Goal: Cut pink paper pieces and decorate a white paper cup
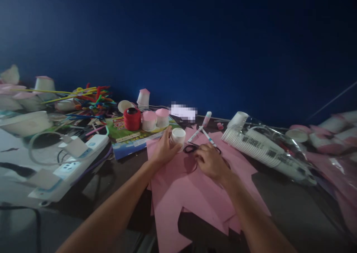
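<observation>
Pink paper sheets [195, 186] with cut edges lie in front of me. My left hand [166, 149] is wrapped round the side of a small white paper cup [178, 134], whose open mouth faces up. To its right, my right hand [210, 160] rests over the paper with its fingers bent down, beside black-handled scissors [190, 149]. Whatever is under those fingertips is hidden. Behind the hands, a pink and white glue tube [206, 119] and a pen-like white and blue stick [208, 135] lie on the paper.
Two pink-topped cups [149, 121] and a red yarn spool [132, 119] stand on a colourful packet [122, 143]. At left are a power strip [72, 167] and pipe cleaners [95, 98]. A bagged stack of paper cups [262, 149] lies right, before a blue wall [178, 52].
</observation>
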`<state>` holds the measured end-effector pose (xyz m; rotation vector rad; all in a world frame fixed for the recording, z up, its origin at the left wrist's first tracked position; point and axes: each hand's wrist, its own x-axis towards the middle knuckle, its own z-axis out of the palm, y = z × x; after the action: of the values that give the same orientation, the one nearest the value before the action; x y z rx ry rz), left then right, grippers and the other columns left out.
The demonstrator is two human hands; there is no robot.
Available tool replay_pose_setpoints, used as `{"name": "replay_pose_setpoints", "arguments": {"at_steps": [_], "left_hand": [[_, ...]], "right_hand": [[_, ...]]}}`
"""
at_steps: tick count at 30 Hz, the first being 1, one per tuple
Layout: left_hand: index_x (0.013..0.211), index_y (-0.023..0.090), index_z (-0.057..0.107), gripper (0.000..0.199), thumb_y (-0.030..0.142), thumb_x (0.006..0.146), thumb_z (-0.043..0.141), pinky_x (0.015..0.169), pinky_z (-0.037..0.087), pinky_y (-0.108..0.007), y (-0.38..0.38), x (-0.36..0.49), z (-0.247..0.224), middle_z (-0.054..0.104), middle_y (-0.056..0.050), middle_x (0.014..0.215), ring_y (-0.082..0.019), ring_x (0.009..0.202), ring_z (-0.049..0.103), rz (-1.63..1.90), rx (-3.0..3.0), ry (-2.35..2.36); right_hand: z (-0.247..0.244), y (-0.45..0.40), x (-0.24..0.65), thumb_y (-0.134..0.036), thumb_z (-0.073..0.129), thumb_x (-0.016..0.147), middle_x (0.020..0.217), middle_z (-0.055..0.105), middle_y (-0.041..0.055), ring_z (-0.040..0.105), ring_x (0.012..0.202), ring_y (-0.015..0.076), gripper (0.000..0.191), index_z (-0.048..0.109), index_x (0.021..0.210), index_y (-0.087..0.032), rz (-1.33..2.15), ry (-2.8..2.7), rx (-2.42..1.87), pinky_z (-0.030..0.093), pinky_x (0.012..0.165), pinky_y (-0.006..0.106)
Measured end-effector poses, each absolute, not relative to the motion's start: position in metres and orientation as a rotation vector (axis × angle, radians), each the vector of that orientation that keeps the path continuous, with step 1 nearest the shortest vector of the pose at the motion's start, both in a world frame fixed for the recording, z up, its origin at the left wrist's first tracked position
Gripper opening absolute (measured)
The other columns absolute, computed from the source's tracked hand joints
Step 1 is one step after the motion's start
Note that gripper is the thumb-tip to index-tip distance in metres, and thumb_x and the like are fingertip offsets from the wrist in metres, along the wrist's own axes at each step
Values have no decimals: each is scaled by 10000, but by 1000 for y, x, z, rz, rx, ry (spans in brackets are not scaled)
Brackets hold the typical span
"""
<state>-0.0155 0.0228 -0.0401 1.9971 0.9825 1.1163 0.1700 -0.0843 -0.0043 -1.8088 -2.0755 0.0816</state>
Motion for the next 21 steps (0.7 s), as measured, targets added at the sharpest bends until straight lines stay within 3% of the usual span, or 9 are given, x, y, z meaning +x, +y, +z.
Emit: {"name": "replay_pose_setpoints", "arguments": {"at_steps": [3,6,11,15,19,21], "left_hand": [[1446,176,346,788,303,733,658,1101,325,-503,17,-16,-32,452,-172,1450,-329,1346,412,1095,2037,1038],[1439,193,365,784,317,729,671,1110,314,-498,13,-16,-28,465,-158,1441,-327,1355,399,1091,2077,1065],[1444,215,355,778,373,751,674,1104,316,-491,13,-18,-28,504,-135,1386,-314,1324,423,1078,2100,1033],[1442,201,359,757,403,772,648,1102,308,-505,16,-20,-30,472,-151,1407,-336,1333,397,1092,2044,966],[1447,196,330,730,402,805,612,1109,293,-519,16,-21,-28,436,-160,1430,-327,1346,373,1113,1995,922],[1436,199,332,691,379,823,596,1122,273,-510,15,-22,-25,423,-155,1438,-309,1349,368,1188,1995,916]], "right_hand": [[-1,-85,170,-280,592,863,819,671,44,555,908,220,164,716,787,-203,71,-1921,-1937,381,887,352],[1,-87,162,-411,606,849,893,666,68,560,983,263,232,728,859,-213,10,-1921,-2042,374,890,379],[0,-89,145,-326,651,798,1033,644,143,549,1072,336,255,695,965,-138,-42,-1984,-2193,382,887,411],[-1,-86,145,-245,610,822,1053,656,141,563,1087,325,150,672,928,-158,126,-1890,-2181,381,903,411],[-4,-82,160,-187,592,794,852,687,56,625,887,238,29,618,788,-200,318,-1648,-2056,414,844,377],[-5,-81,169,-210,610,763,772,675,23,624,765,207,58,606,821,-206,439,-1498,-1912,444,769,353]]}}
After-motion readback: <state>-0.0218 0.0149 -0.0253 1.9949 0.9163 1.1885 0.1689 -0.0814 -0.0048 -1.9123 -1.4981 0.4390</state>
